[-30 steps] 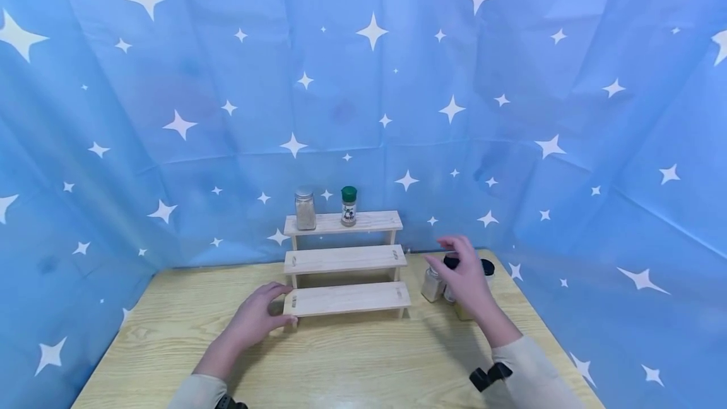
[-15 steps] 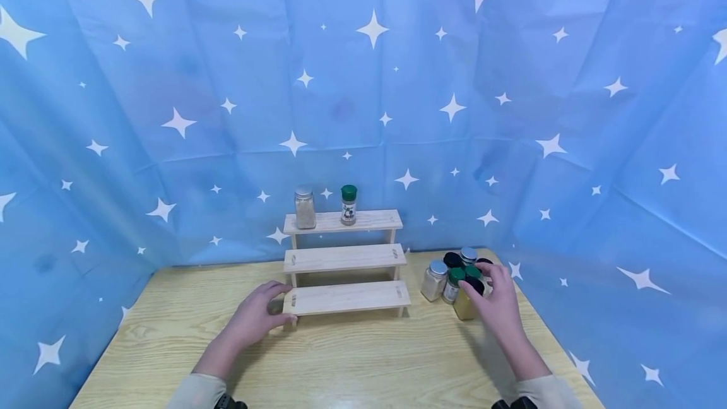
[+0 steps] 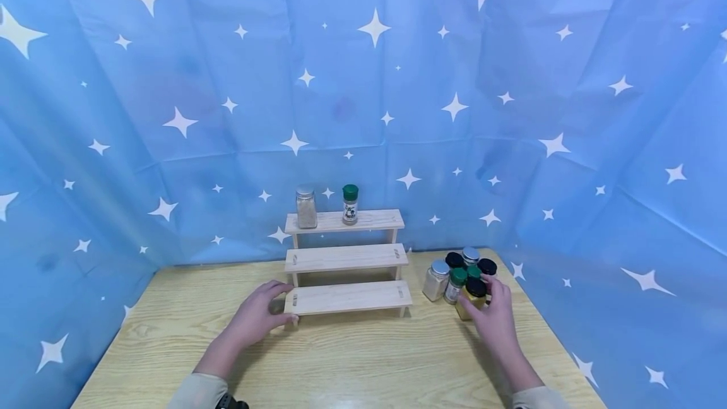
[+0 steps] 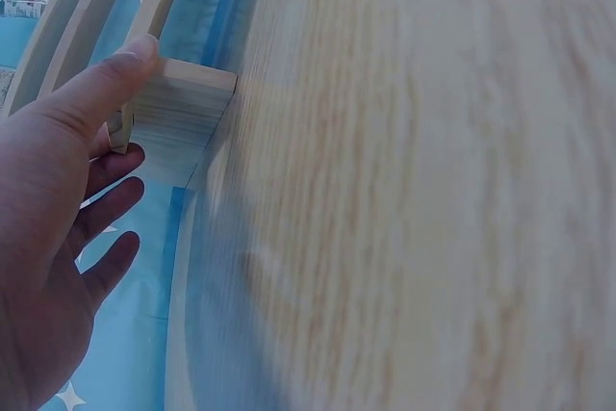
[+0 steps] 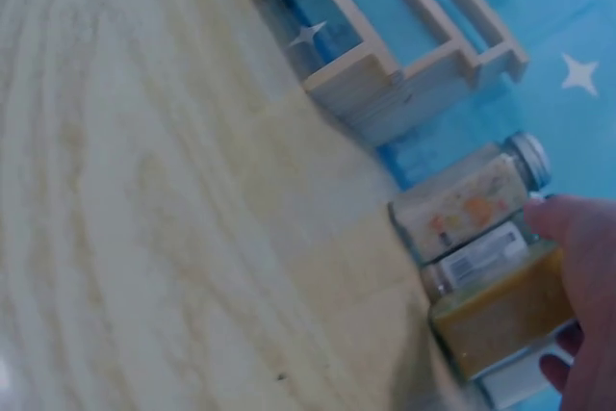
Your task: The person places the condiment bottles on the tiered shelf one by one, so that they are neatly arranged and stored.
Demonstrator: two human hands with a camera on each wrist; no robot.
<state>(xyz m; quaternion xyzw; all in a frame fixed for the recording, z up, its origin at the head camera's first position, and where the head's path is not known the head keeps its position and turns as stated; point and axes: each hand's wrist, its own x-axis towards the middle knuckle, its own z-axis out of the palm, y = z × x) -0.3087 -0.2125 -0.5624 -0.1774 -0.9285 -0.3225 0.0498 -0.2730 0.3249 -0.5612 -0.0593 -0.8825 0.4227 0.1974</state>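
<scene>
My left hand (image 3: 258, 314) grips the left end of the bottom tier of a three-tier wooden shelf rack (image 3: 348, 298), its thumb along the front edge in the left wrist view. At the right, my right hand (image 3: 494, 311) holds a square spice jar (image 5: 500, 320) with yellow-brown contents and a black lid, thumb on one side and fingers on the other. Close beside it stand a silver-lidded jar (image 3: 436, 281) and a green-capped shaker (image 3: 455, 286). On the top tier stand another silver-lidded jar (image 3: 307, 209) and a green-capped shaker (image 3: 349, 206).
More jars, with black, green and silver lids, stand tightly grouped behind the held one, such as a black-lidded jar (image 3: 487, 267). The wooden table (image 3: 352, 365) meets a blue star-patterned curtain (image 3: 363, 112) at the back and sides.
My right hand has moved from above the jar group to its front right and lowered around the black-lidded yellow jar. The left hand stays on the rack.
</scene>
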